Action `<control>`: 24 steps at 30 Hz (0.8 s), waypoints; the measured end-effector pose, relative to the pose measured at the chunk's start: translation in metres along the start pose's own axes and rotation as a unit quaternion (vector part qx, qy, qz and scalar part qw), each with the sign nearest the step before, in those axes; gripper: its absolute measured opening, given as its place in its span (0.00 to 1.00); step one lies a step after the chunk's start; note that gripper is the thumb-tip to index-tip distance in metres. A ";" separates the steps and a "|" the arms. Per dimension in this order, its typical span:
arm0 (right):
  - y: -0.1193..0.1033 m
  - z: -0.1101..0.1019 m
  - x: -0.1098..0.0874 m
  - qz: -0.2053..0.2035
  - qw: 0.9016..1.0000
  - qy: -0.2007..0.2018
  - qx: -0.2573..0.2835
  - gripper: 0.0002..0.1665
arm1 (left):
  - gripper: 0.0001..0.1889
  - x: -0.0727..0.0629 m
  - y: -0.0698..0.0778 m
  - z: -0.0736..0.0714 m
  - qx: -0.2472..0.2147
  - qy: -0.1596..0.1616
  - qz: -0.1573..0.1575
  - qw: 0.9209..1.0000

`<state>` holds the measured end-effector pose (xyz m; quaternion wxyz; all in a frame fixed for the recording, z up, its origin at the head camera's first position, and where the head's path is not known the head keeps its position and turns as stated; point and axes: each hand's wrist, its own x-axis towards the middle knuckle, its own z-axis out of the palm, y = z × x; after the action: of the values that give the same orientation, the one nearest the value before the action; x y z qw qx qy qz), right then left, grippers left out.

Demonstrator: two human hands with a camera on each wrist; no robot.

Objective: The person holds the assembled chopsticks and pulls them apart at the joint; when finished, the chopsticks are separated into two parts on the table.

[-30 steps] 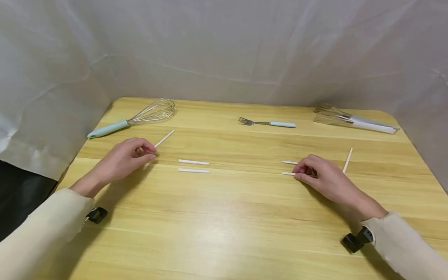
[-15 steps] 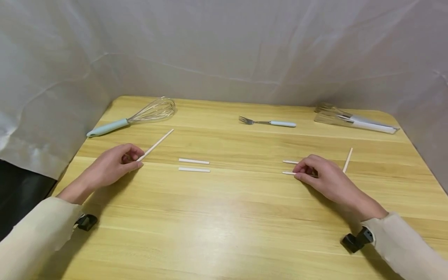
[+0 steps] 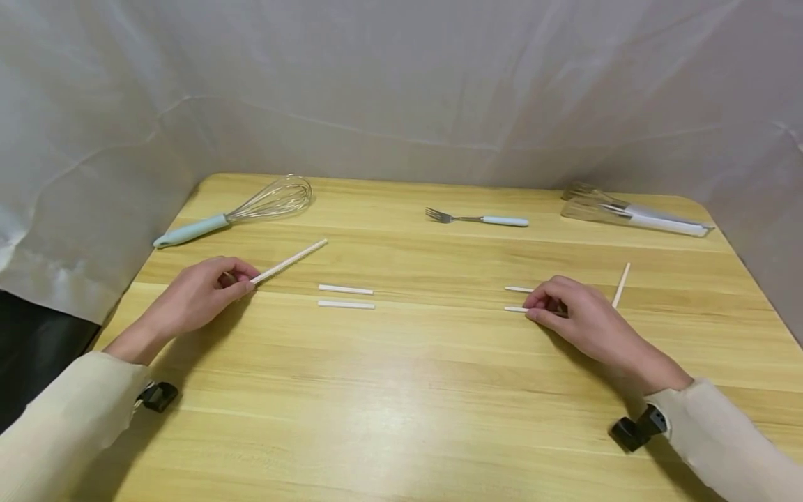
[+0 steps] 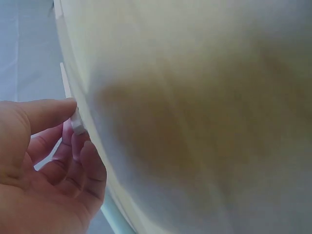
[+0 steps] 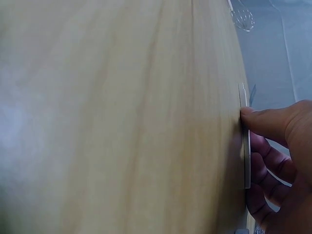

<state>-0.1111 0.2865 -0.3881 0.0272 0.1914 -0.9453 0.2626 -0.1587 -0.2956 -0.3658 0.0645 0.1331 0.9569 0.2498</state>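
My left hand [image 3: 201, 293] pinches the near end of a slim white stick [image 3: 288, 261], which points away to the right. In the left wrist view its squared end [image 4: 77, 124] shows at the thumb and fingers. Two short white sticks, a far one [image 3: 346, 289] and a near one [image 3: 346, 305], lie parallel on the table to its right. On the other side, my right hand [image 3: 583, 321] pinches a thin white stick [image 3: 515, 309] low at the tabletop. A second stick [image 3: 518, 289] lies just beyond, partly hidden by the fingers. Another stick [image 3: 621, 284] slants behind the right hand.
A whisk [image 3: 194, 230] with a pale green handle lies at the back left of the wooden table [image 3: 401, 432]. A fork [image 3: 505, 221] is at the back middle. At the back right is a utensil in clear wrapping [image 3: 665, 222]. Grey fabric [image 3: 401, 90] hangs behind.
My left hand has drawn back left toward me, exposing more of its stick; the stick's far end has since swung right and nearer. The right hand has stayed in place.
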 end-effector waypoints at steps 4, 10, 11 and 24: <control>0.000 0.000 -0.001 0.005 1.000 0.003 0.002 0.04 | 0.10 0.004 0.013 -0.002 0.003 0.011 0.017 1.000; -0.001 -0.003 -0.002 0.016 1.000 0.015 0.005 0.04 | 0.08 0.012 0.041 0.000 -0.017 0.018 0.055 0.998; -0.002 -0.004 -0.002 0.017 1.000 0.016 0.007 0.04 | 0.08 0.014 0.046 0.001 -0.023 0.016 0.062 0.998; -0.017 -0.014 0.008 -0.029 0.996 0.076 0.024 0.05 | 0.08 0.031 0.114 0.030 -0.064 -0.052 0.127 0.988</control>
<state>-0.1123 0.2776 -0.3662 0.1019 0.1984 -0.9282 0.2979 -0.1569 -0.1772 -0.3369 0.0904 0.2626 0.9096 0.3091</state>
